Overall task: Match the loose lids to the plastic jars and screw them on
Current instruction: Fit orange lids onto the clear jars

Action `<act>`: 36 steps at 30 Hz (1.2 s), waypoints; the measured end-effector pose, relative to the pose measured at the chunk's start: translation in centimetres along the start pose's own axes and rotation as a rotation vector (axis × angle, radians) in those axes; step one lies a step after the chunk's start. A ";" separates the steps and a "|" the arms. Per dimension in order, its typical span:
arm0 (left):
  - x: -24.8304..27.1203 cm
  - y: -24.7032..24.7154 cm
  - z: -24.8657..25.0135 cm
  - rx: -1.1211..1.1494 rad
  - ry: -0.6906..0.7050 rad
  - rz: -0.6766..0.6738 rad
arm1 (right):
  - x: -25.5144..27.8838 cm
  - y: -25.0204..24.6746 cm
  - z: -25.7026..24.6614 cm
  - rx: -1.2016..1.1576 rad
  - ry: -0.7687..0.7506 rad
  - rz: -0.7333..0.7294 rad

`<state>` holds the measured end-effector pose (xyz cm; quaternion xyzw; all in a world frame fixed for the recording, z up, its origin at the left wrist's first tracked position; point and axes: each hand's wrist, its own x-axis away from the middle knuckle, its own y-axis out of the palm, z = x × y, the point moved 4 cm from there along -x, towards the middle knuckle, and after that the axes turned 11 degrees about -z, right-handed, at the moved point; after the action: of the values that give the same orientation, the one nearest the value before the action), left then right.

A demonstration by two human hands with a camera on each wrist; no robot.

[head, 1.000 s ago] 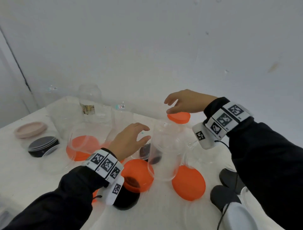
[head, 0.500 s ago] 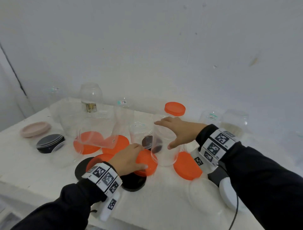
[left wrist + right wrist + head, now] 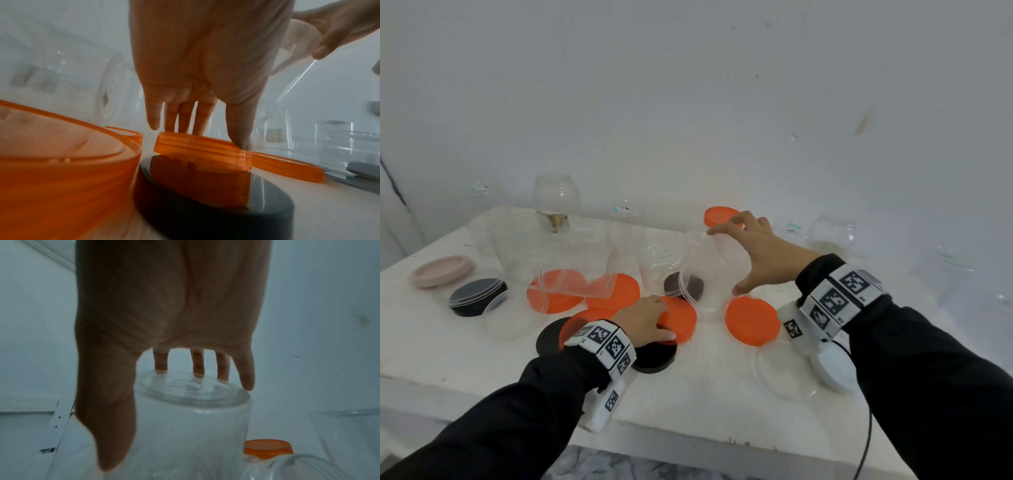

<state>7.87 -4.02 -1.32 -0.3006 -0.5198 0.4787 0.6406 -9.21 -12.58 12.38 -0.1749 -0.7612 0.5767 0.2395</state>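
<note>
My left hand (image 3: 667, 321) grips an orange lid (image 3: 683, 317) near the table's front middle. In the left wrist view the fingers (image 3: 182, 123) sit on the orange lid's (image 3: 203, 152) far rim and the thumb on its near rim. The lid is tilted over a black lid (image 3: 216, 203). My right hand (image 3: 722, 262) holds a clear open jar (image 3: 702, 274), fingertips on its base and thumb along its side. The jar leans, its mouth pointing down-left towards the orange lid. The right wrist view shows the jar (image 3: 191, 426) under my palm.
More orange lids (image 3: 752, 321) (image 3: 613, 291), a black lid (image 3: 654, 356), a pink lid (image 3: 441, 270), a white lid (image 3: 832, 368) and a clear lid (image 3: 784, 373) lie about. Several clear jars crowd the back, one capped orange (image 3: 719, 215). The table's front edge (image 3: 688, 442) is near.
My right hand left the orange-capped jar at the back, came down onto the clear jar and tipped it. My left hand dropped onto the orange lid and gripped it.
</note>
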 end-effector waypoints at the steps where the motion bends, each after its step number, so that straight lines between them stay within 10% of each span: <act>1: 0.0 0.0 0.1 -0.022 -0.001 0.004 | 0.9 -0.3 0.2 -0.012 0.002 0.052; 7: 1.0 0.0 4.9 -0.061 0.233 0.186 | 6.5 -1.2 2.4 -0.158 0.099 0.347; 14: 0.8 2.9 12.0 -0.137 0.502 0.018 | 11.6 -0.4 5.7 -0.235 0.265 0.486; 36: -4.9 5.2 19.1 -0.381 0.479 -0.101 | 15.2 4.0 12.5 -0.502 0.325 0.378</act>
<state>-11.94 -8.83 -2.46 -0.4935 -0.4488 0.2557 0.6997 -28.81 -13.15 8.22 -0.4554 -0.7854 0.3704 0.1962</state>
